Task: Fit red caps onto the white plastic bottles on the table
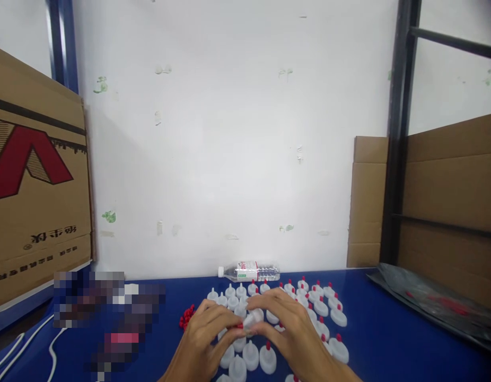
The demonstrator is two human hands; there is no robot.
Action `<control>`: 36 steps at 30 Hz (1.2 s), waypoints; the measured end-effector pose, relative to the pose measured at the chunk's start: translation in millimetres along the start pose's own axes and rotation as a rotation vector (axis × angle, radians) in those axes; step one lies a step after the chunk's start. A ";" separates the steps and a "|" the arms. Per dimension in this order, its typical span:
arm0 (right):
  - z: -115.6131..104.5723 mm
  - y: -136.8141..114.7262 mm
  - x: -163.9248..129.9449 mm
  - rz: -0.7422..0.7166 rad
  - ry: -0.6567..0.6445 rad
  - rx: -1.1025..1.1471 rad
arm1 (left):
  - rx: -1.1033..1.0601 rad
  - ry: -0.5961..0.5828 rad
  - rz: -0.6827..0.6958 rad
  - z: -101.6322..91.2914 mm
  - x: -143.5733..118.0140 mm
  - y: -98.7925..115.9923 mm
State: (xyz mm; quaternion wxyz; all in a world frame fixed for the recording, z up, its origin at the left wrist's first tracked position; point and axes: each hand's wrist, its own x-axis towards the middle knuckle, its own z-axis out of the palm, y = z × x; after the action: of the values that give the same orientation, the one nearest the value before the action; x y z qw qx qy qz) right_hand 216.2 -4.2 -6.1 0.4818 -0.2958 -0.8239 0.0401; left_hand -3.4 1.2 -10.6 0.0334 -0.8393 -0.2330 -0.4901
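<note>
My left hand (203,334) and my right hand (289,326) meet over the blue table (388,339), both pinching one small white cap (251,319); a bit of red shows at my left fingertips. Under and around the hands stand several white caps, many with red tips (329,310), set in rows. A small heap of loose red tips (186,317) lies just left of my left hand. The caps right beneath my hands are partly hidden.
A clear plastic water bottle (249,271) lies on its side by the white wall. A cardboard box (34,185) stands at the left, more cardboard (444,196) at the right. A dark plastic bag (432,305) lies at the right. White cables (50,353) run at the lower left.
</note>
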 end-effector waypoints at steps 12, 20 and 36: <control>-2.9 1.9 1.3 -0.129 -0.012 0.113 | -0.185 -0.100 -0.361 -0.8 -0.1 4.5; -0.2 -1.2 -6.7 -0.317 -0.005 -0.023 | 0.025 -0.149 -0.102 -4.5 -4.7 10.8; -1.6 -11.6 -7.3 -0.448 0.116 -0.158 | -0.502 -0.204 -0.683 8.5 -5.1 21.0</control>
State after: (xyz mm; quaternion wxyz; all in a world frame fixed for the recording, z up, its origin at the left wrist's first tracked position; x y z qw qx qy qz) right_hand 214.9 -18.0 -6.8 0.5005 -0.1443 -0.8404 -0.1495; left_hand 10.2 -16.9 -15.6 -0.3588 -0.7403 -0.3730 -0.4290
